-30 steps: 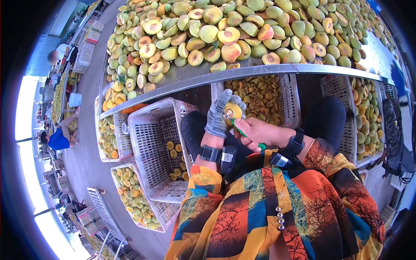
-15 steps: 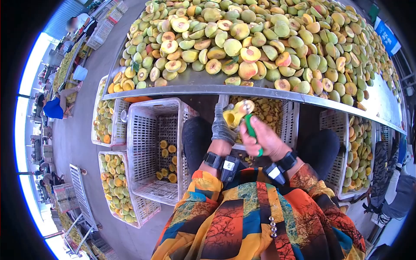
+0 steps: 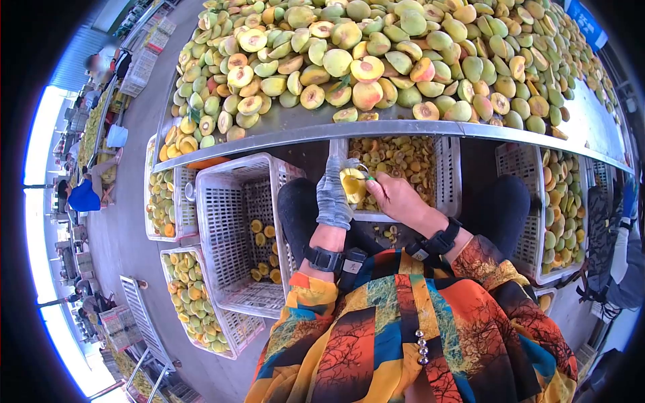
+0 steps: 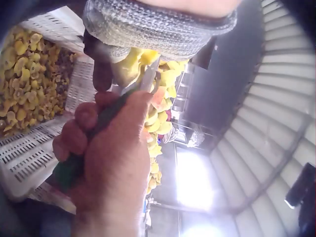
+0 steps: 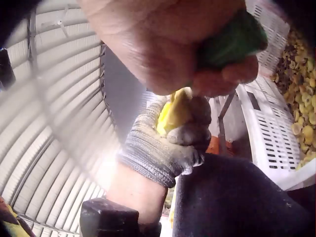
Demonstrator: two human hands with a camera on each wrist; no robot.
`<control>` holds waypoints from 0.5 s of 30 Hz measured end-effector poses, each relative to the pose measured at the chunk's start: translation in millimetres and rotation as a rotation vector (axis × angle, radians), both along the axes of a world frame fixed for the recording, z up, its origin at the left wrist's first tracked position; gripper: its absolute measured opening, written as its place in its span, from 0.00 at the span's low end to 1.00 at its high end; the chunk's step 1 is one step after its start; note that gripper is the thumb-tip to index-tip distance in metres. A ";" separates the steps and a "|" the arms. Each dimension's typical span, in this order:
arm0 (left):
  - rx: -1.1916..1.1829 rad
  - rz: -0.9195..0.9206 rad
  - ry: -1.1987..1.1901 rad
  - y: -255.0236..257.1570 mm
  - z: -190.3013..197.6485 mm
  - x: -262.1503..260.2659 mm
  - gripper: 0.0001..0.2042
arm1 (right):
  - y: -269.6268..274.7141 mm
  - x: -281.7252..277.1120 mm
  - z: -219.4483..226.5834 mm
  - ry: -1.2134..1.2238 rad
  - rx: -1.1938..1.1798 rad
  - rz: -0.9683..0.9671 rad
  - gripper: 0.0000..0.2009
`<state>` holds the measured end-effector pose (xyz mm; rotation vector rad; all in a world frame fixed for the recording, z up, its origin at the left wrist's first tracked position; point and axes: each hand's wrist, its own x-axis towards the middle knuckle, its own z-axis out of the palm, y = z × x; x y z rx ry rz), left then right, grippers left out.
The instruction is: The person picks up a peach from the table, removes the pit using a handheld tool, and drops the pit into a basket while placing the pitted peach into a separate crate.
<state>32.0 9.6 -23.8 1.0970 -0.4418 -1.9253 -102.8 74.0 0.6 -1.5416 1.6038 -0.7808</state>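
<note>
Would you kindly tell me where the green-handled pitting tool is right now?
In the head view, the right hand grips the green-handled pitting tool against the peach half held by the gloved left hand, just below the table edge.

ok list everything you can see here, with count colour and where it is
peach half: one, yellow, held in the left hand over the middle crate
pitting tool: one, green handle, metal tip at the peach half
peaches: a large heap, green-yellow, whole and halved, on the metal table
crates: several, white plastic, under and beside the table, holding peach halves
people: a few, far left, too small to detail
left hand: grey knit glove, fingers around the peach half
right hand: bare, grips the pitting tool
</note>
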 end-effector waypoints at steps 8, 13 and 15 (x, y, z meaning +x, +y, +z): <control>-0.160 0.054 -0.223 18.6 13.5 4.7 0.14 | -1.4 -2.8 -17.9 0.494 -0.141 -0.069 0.14; -0.856 -0.365 -1.258 21.7 51.2 146.7 0.17 | 7.0 -54.9 -46.2 0.611 0.114 -0.141 0.14; -0.593 -0.491 -1.721 0.1 63.1 184.0 0.21 | 3.3 -63.3 -46.2 0.446 0.078 -0.184 0.16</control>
